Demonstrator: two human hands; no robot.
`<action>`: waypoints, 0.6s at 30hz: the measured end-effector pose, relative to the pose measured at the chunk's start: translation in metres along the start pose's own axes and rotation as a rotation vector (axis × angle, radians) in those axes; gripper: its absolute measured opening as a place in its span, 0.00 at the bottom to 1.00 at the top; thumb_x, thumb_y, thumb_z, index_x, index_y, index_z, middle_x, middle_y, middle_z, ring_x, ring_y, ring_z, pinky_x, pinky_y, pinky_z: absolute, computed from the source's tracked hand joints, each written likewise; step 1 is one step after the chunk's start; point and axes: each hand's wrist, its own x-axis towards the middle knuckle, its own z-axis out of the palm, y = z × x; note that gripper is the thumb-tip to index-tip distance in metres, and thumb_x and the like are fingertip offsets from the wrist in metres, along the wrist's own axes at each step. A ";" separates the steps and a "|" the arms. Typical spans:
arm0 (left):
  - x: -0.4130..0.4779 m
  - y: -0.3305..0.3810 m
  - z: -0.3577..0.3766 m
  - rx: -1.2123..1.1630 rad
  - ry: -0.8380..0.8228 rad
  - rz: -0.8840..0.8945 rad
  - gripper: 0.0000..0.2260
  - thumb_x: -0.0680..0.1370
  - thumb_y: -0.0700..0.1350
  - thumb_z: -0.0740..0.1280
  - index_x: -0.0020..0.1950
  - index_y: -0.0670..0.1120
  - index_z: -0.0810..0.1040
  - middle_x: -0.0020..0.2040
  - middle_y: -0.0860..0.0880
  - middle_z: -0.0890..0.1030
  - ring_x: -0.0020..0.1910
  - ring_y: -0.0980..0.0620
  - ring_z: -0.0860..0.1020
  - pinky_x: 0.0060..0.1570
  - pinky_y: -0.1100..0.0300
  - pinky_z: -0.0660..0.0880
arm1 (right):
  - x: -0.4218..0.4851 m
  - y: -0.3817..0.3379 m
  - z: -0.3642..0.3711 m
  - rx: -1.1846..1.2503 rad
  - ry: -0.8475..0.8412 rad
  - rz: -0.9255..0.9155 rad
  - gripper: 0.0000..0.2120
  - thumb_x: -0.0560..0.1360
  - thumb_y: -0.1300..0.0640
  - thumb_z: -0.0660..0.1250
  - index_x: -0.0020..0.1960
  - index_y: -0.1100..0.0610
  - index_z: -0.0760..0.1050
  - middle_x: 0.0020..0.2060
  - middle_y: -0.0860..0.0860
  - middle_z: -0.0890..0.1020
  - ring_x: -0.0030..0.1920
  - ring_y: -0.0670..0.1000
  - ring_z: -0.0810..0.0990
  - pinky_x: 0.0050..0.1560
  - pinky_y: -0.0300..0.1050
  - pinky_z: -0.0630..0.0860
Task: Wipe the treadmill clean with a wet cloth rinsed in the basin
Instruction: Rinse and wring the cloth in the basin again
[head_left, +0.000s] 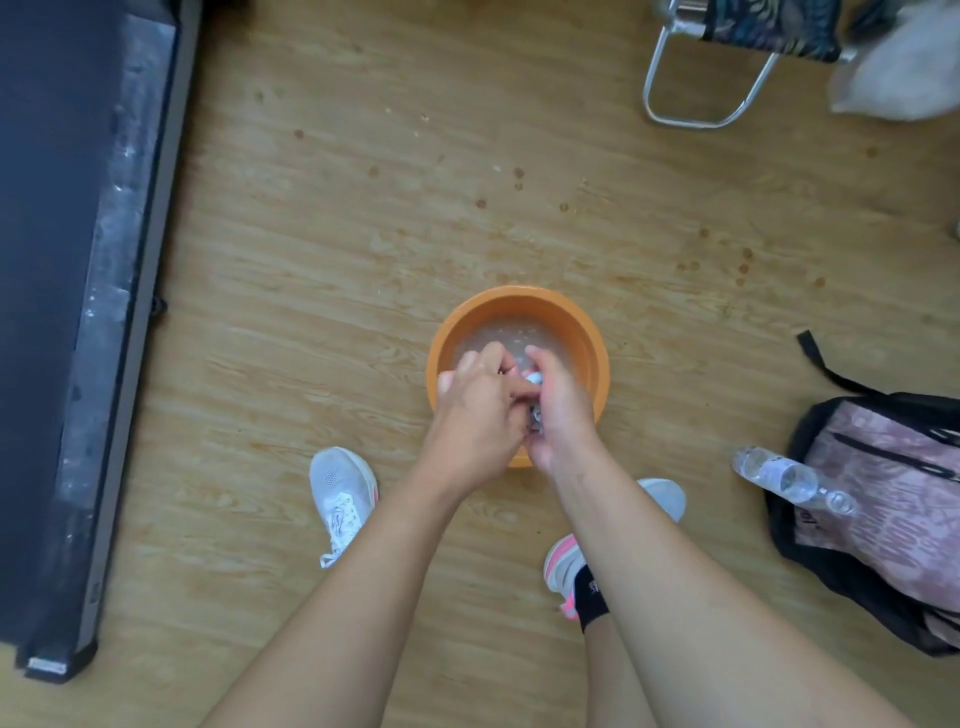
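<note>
**Wringing the cloth over the basin**

Right now both hands are bunched together above the orange basin (592, 343), which sits on the wood floor between the person's feet. The left hand (475, 410) and right hand (561, 410) are each clenched around a small wad of cloth (535, 395); only a pale, patterned sliver of it peeks out between the fingers. The water below looks cloudy and dimpled.

I'd judge the cloth to be soft, light and sopping, likely to drip and slip, so a firm squeeze with a fist at either end suits it better than a pinch.

The treadmill (78, 312) lies well apart on the left, its side rail streaked with pale dust, seemingly yet to be wiped.
</note>
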 end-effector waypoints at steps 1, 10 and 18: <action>-0.001 -0.007 -0.005 -0.127 0.000 -0.013 0.21 0.71 0.36 0.60 0.49 0.55 0.88 0.49 0.55 0.70 0.53 0.51 0.73 0.55 0.53 0.67 | 0.002 -0.002 -0.002 -0.062 0.010 -0.020 0.11 0.76 0.49 0.73 0.44 0.54 0.75 0.31 0.51 0.73 0.27 0.50 0.69 0.28 0.39 0.60; -0.024 -0.061 -0.011 -0.482 0.174 -0.387 0.29 0.70 0.23 0.53 0.55 0.47 0.83 0.59 0.50 0.72 0.56 0.49 0.79 0.52 0.74 0.71 | 0.017 -0.011 0.008 -0.298 0.005 -0.007 0.13 0.84 0.47 0.63 0.43 0.52 0.70 0.25 0.49 0.71 0.21 0.47 0.61 0.26 0.34 0.55; -0.024 -0.055 0.014 -0.575 0.135 -0.461 0.23 0.75 0.27 0.56 0.56 0.49 0.83 0.58 0.52 0.73 0.55 0.51 0.79 0.51 0.65 0.73 | 0.018 -0.016 0.001 -0.321 -0.027 0.037 0.12 0.84 0.49 0.63 0.45 0.53 0.68 0.25 0.48 0.69 0.21 0.46 0.59 0.23 0.34 0.53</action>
